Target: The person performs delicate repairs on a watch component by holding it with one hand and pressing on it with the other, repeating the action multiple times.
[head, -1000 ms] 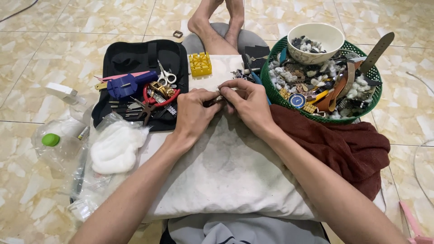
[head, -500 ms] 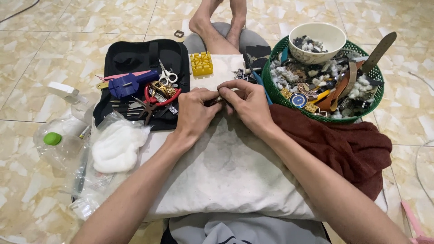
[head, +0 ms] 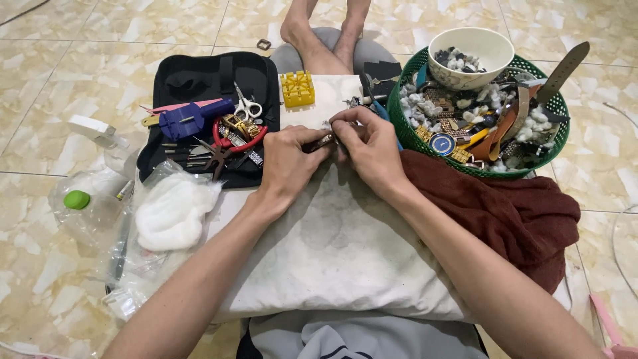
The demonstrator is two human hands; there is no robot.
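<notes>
Right now, from your head view, your left hand (head: 287,161) and right hand (head: 371,149) meet over the far end of a white pillow (head: 345,259) on your lap, both pinching 1 small metal piece (head: 323,140) between their fingertips; what it is exactly is too small to tell. To your left lies an open black tool case (head: 199,80) beside a yellow block (head: 297,88), while a green basket (head: 399,129) of watch parts and a brown cloth (head: 518,213) lie to your right.
</notes>
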